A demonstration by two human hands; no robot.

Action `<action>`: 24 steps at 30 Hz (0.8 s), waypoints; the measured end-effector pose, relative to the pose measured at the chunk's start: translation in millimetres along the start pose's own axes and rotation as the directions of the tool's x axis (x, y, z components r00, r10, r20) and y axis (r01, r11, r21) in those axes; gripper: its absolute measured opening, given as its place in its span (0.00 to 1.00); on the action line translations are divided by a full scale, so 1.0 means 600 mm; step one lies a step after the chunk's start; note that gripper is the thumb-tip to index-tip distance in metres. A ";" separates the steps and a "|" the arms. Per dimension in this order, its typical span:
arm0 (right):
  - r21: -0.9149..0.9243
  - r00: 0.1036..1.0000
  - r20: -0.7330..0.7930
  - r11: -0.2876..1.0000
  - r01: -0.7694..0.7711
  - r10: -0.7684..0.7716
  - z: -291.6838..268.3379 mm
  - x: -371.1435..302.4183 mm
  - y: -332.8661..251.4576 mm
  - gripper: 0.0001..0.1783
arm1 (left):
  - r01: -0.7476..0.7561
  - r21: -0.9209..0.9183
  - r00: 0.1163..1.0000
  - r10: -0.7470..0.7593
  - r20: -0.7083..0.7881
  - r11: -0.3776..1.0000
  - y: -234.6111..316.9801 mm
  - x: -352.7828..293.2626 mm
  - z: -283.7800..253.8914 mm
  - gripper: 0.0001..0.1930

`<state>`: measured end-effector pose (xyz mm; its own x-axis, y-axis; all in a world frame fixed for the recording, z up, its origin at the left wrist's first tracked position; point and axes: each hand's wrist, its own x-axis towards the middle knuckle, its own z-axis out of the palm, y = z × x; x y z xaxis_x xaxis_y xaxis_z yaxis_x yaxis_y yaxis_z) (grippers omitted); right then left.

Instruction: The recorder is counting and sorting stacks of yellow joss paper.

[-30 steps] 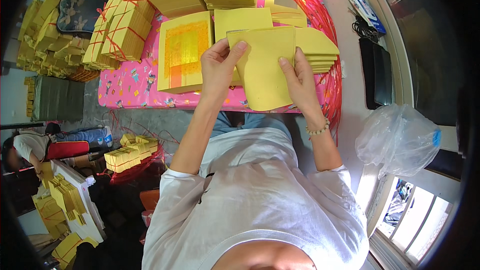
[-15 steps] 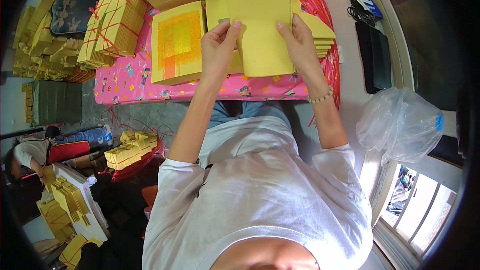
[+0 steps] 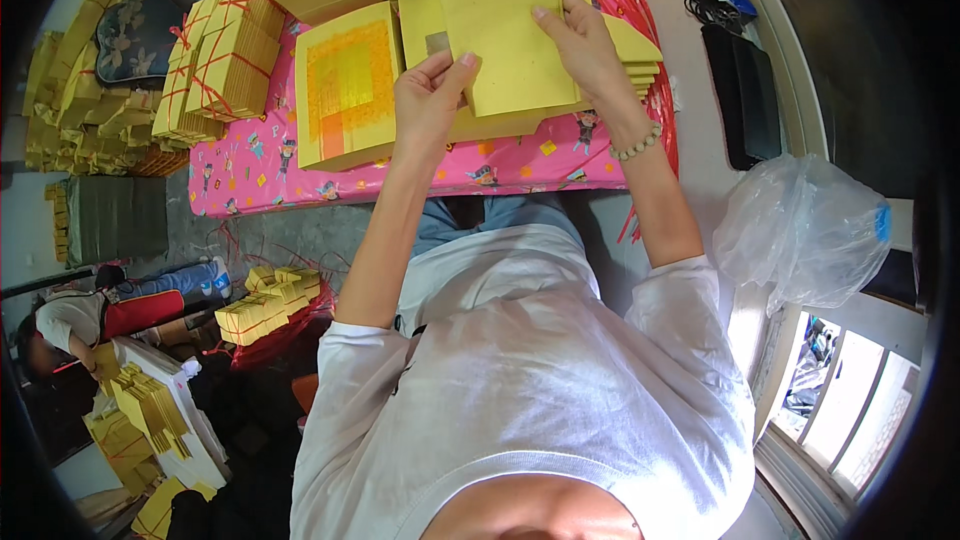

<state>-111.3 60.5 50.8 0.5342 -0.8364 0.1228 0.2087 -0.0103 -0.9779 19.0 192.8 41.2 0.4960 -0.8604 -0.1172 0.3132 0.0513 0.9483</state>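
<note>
Holding a yellow paper sheet [image 3: 510, 45] from both sides, I have the left hand [image 3: 424, 105] pinching its lower left edge and the right hand [image 3: 588, 52] gripping higher on its right edge. The sheet is over the pink cartoon-print tabletop [image 3: 245, 180], right of a paper stack [image 3: 350, 85] with an orange-gold square; red-tied bundles [image 3: 235, 52] lie farther left.

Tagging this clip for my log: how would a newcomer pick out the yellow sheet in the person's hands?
Find the pink patterned table cover at the upper middle. Over it, the left hand and right hand hold a yellow sheet by opposite sides. Its plain face lacks the orange square on the stack to its left.
</note>
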 end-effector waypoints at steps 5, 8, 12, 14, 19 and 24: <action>-0.165 0.999 0.033 0.986 0.035 -0.030 -0.006 0.010 0.011 0.13 | 0.002 0.040 1.000 -0.003 0.006 0.999 -0.002 0.000 -0.004 0.14; -0.108 0.999 0.029 0.994 -0.018 0.021 -0.005 0.013 -0.010 0.14 | 0.041 0.038 0.998 -0.043 0.051 0.998 -0.003 -0.015 -0.003 0.14; -0.131 0.999 0.030 0.991 -0.040 0.045 -0.005 0.016 -0.002 0.14 | 0.028 0.002 0.999 -0.028 0.041 1.000 -0.012 -0.021 -0.003 0.14; -0.124 0.999 0.036 0.992 0.021 -0.016 0.000 0.014 -0.004 0.13 | 0.044 -0.029 0.998 -0.043 0.049 0.999 -0.014 -0.024 -0.005 0.14; -0.293 0.996 0.078 0.955 0.054 -0.032 -0.017 0.035 0.010 0.14 | 0.012 -0.067 0.996 -0.006 0.092 0.998 -0.003 -0.017 -0.016 0.14; -0.380 0.994 0.108 0.924 0.042 0.000 -0.021 0.035 -0.002 0.18 | 0.026 0.099 0.985 -0.043 0.166 0.995 0.012 0.000 -0.035 0.11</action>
<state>-110.8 35.9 52.3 0.6194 -0.7724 0.1407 -0.0964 -0.2527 -0.9627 38.6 203.7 41.7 0.3410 -0.9339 -0.1070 0.2442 -0.0219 0.9695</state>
